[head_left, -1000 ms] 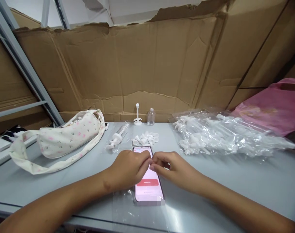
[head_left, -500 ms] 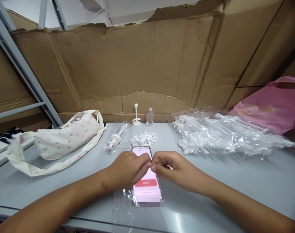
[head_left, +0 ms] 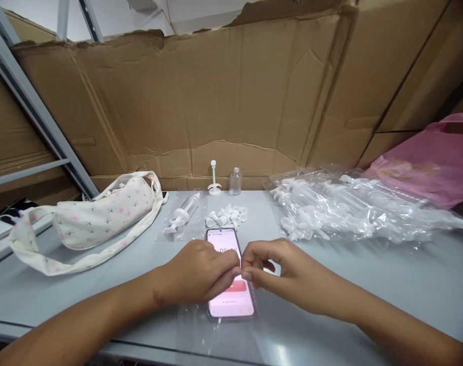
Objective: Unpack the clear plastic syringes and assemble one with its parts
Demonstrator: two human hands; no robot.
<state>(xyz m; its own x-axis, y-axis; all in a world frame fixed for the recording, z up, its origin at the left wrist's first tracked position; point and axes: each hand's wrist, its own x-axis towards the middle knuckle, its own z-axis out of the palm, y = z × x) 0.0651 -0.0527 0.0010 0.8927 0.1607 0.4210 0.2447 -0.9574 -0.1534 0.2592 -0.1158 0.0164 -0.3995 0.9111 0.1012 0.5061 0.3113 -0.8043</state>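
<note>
My left hand (head_left: 203, 272) and my right hand (head_left: 279, 267) meet fingertip to fingertip over a phone (head_left: 231, 309), each closed in a pinch. A thin clear plastic bag (head_left: 204, 335) spreads below them towards me, and its upper edge appears to run into the pinched fingers, which hide it. The phone lies flat with a lit pink screen, partly covered by my hands. Just beyond it sits a small pile of white plastic pieces (head_left: 227, 216). Behind the pile stand a white plunger-like part (head_left: 214, 180) and a clear ribbed cylinder (head_left: 235, 182), both upright.
Left of the pile, a bagged syringe-like item (head_left: 185, 211) lies on the grey table (head_left: 349, 274). A large clear bag of white parts (head_left: 341, 208) lies at right, by a pink plastic bag (head_left: 425, 157). A floral bag (head_left: 105, 216) rests at left. Cardboard (head_left: 216, 101) walls the back.
My hands shift slightly, still pinched together, with the right fingers arched a little more. The clear bag's folds near the phone have moved. More of the phone's upper screen shows.
</note>
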